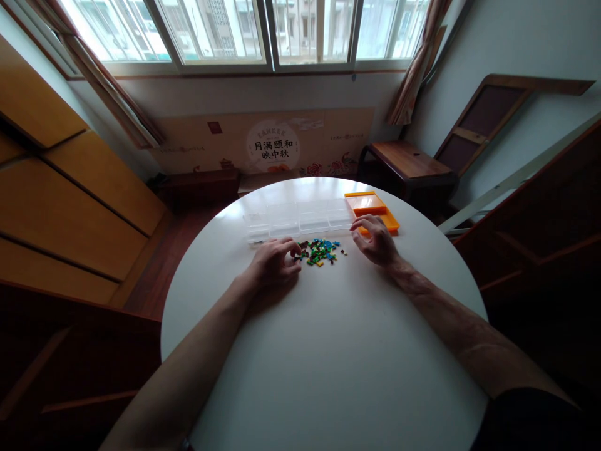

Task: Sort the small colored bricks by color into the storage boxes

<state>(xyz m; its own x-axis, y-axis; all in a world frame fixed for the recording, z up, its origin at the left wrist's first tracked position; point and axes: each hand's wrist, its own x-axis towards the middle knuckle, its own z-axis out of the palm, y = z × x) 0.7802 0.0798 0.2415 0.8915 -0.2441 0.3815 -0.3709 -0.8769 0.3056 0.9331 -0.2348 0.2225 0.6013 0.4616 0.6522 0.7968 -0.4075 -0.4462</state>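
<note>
Head view: left hand (pixel 272 260), whether pinching unclear, best picks lightly among small pieces (pixel 319 250); right hand (pixel 377 243) curves loosely spread.

A dark sleeve (pixel 530 419) is ending beside the near right edge of the surface (pixel 347 363), its hem (pixel 521 393) curving around the right forearm (pixel 455 326). Past that hem, the forearm and right grip (pixel 374 241) are showing bare; the left forearm (pixel 206 351) and left grip (pixel 275 260) are showing bare too.
</note>
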